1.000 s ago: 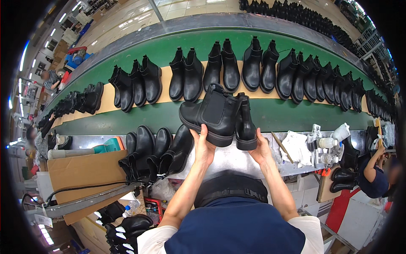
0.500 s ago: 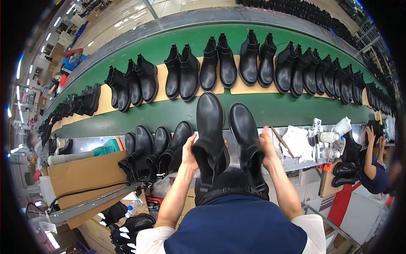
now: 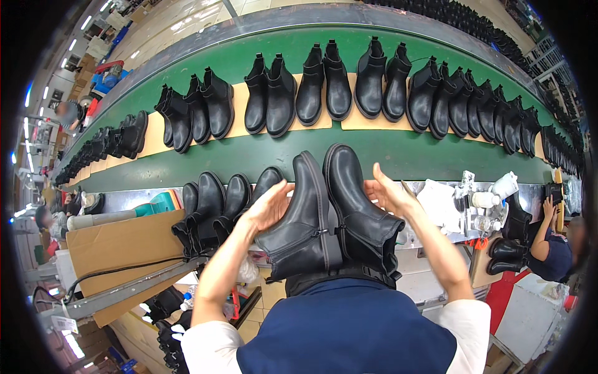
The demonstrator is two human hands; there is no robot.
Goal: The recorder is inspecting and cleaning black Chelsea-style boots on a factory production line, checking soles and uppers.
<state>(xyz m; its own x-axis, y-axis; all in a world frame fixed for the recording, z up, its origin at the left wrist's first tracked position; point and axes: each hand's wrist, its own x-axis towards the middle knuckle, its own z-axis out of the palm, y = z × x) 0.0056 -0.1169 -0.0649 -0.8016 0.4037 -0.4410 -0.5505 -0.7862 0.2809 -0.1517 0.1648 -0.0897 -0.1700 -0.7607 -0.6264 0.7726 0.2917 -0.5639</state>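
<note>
Two black leather ankle boots lie side by side in front of me, toes pointing away, shafts near my waist. The left boot (image 3: 298, 215) is tipped outward, showing its side zip and sole edge. Leaning the other way, the right boot (image 3: 352, 193) has its sole edge beside the first one's. My left hand (image 3: 269, 207) is open at the left boot's outer side, palm toward it, fingers stretched out. Beside the right boot's outer side my right hand (image 3: 387, 192) is open, thumb raised, fingertips close to the leather. Whether either palm presses on a boot I cannot tell.
Several black boots (image 3: 272, 100) stand in a row on tan sheets across the green belt (image 3: 249, 163). More boots (image 3: 212, 193) stand left of my hand, beside a cardboard sheet (image 3: 124, 249). White cloth (image 3: 438, 202) and bottles (image 3: 486, 199) lie right. A co-worker (image 3: 551, 252) sits far right.
The two boots have rolled outward and come together, so their zips and sole edges show. My hands have loosened from their sides, fingers now stretched out.
</note>
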